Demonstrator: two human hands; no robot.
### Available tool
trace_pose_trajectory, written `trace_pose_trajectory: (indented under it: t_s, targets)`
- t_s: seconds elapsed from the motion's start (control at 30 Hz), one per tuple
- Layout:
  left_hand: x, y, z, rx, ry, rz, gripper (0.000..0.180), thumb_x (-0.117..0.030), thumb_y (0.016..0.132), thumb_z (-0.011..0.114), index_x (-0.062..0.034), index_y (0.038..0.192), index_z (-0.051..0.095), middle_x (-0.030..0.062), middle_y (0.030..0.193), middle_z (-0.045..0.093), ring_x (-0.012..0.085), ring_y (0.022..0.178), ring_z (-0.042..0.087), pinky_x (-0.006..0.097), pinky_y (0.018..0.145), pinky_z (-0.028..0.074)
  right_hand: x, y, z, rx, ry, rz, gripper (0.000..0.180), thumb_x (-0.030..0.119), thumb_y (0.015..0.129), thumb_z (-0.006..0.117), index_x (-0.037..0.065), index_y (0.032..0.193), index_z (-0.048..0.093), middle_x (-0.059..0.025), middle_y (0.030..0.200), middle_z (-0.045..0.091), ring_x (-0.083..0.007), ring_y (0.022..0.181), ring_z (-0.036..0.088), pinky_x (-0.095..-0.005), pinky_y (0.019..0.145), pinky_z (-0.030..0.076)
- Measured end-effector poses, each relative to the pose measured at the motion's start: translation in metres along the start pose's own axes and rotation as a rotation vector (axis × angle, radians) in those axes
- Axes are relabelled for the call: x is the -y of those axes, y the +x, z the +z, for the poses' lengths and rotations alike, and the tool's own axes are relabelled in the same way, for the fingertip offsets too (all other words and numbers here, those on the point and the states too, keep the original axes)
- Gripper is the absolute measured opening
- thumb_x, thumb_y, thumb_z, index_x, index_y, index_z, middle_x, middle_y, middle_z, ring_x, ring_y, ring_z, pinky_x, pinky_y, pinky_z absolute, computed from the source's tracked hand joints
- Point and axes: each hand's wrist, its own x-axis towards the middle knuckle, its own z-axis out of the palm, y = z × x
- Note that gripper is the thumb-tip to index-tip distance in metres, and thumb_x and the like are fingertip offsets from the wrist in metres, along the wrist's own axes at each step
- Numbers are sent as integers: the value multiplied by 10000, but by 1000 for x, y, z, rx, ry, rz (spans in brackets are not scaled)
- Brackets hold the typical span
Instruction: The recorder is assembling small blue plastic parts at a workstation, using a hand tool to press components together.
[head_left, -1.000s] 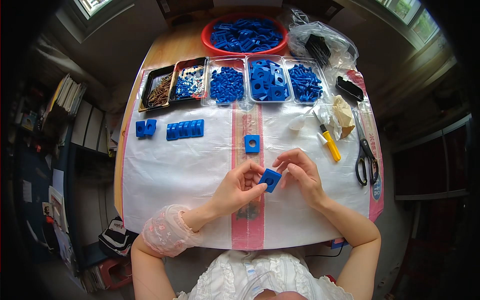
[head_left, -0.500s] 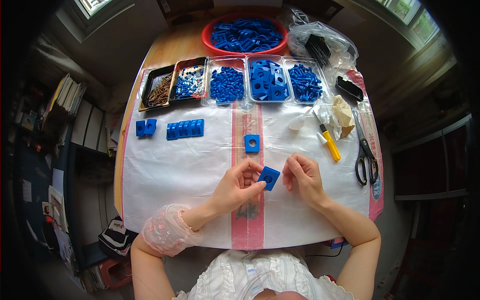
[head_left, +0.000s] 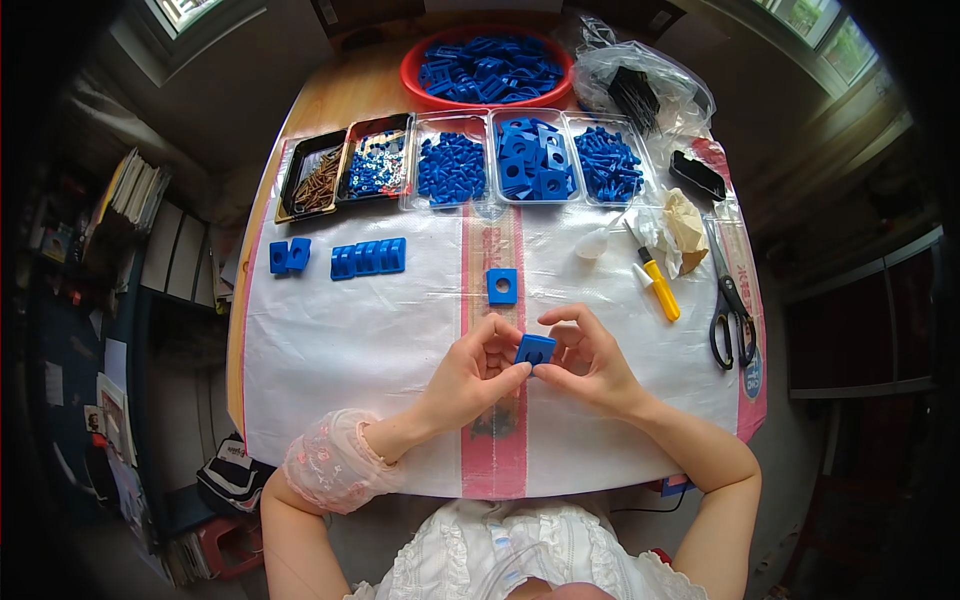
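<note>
Above the pink stripe of the white sheet, my left hand (head_left: 470,372) pinches a square blue plastic piece with a round hole (head_left: 536,347) at its left side. From the right, my right hand (head_left: 595,365) curls round the same piece, its thumb at the lower corner and its index finger arched over the top. Its other fingertips are partly hidden behind the piece. Just beyond both hands, another square blue piece with a hole (head_left: 502,286) lies flat on the sheet.
Along the back stand trays of brown screws (head_left: 318,182), small nuts (head_left: 378,165) and blue parts (head_left: 453,170). Behind them is a red basin (head_left: 412,88). Blue blocks (head_left: 368,258) lie at left. A yellow screwdriver (head_left: 662,297) and black-handled scissors (head_left: 733,330) lie at right.
My right hand has moved left to the blue piece, and its fingers have opened out around it. The piece has tilted slightly in my left hand.
</note>
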Motion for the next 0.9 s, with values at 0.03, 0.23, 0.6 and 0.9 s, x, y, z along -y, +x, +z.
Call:
trace_pose_trajectory:
  t_s: [0.03,0.23,0.6,0.9]
  targets:
    - [-1,0,1,-3,5,-6,215,-8,927,628,-32,1076,475,37,953,618,57,822,605,206,676,521,-1,0,0,-9,24,-4,474,18,856,693,39,1261,446,-26,851,624,-51,749,585,-187,581,445]
    - [-1,2,-7,-5,-77,-68,214,-6,925,632,-37,1062,471,41,945,620,63,830,618,206,682,527,0,0,-2,-30,89,-35,394,-5,893,598,34,1256,451,-27,804,586,-65,732,571,-208,599,460]
    - [-2,-1,0,-2,34,-37,226,-7,908,648,-27,1071,493,26,927,618,52,806,602,198,684,523,7,-2,-3,-61,58,89,147,116,963,616,20,1063,568,-17,875,606,-63,779,598,-221,616,491]
    - [-2,0,-2,9,21,-42,223,3,907,646,-21,1069,495,31,917,619,53,795,604,205,666,531,2,0,-10,-114,99,108,206,204,1043,490,24,1005,583,-38,742,618,-71,633,586,-211,555,483]
